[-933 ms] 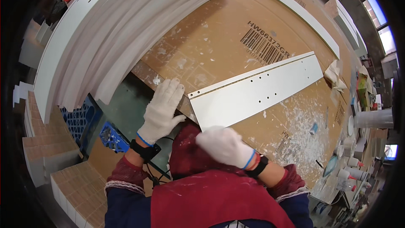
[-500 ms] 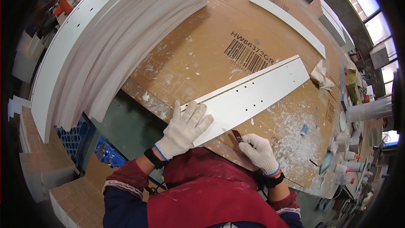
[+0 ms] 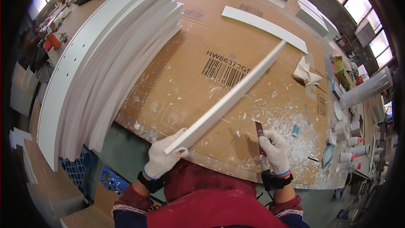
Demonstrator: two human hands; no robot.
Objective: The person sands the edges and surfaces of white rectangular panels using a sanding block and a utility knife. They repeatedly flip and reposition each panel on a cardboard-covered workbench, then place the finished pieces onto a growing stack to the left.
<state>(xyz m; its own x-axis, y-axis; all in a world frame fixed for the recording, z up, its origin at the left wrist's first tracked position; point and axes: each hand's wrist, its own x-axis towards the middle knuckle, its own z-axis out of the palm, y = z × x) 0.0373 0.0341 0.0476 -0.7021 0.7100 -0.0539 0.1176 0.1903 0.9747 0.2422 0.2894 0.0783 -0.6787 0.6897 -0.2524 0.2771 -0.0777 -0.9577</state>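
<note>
My left hand (image 3: 165,154), in a white knit glove, grips the near end of a long white board (image 3: 230,97). The board stands on edge, its narrow face turned up toward me, and slants away to the far right over the cardboard. My right hand (image 3: 275,148), gloved too, is closed around a flat dark-red scraper-like tool (image 3: 259,133), whose tip points away from me. The tool is apart from the board. Under both hands lies the cardboard-covered table (image 3: 168,97), speckled with white flakes, most of them right of my right hand.
A tall stack of white boards (image 3: 80,50) rises at the left. Another white strip (image 3: 265,27) lies at the far side, near a crumpled cloth (image 3: 305,72). A blue scrap (image 3: 295,131) sits among the flakes. Bottles (image 3: 353,141) and a clear cylinder (image 3: 366,88) line the right edge.
The board has gone from lying flat, drilled face up, to standing on edge. My left hand has shifted from pressing its face to gripping its end. My right hand has moved slightly right.
</note>
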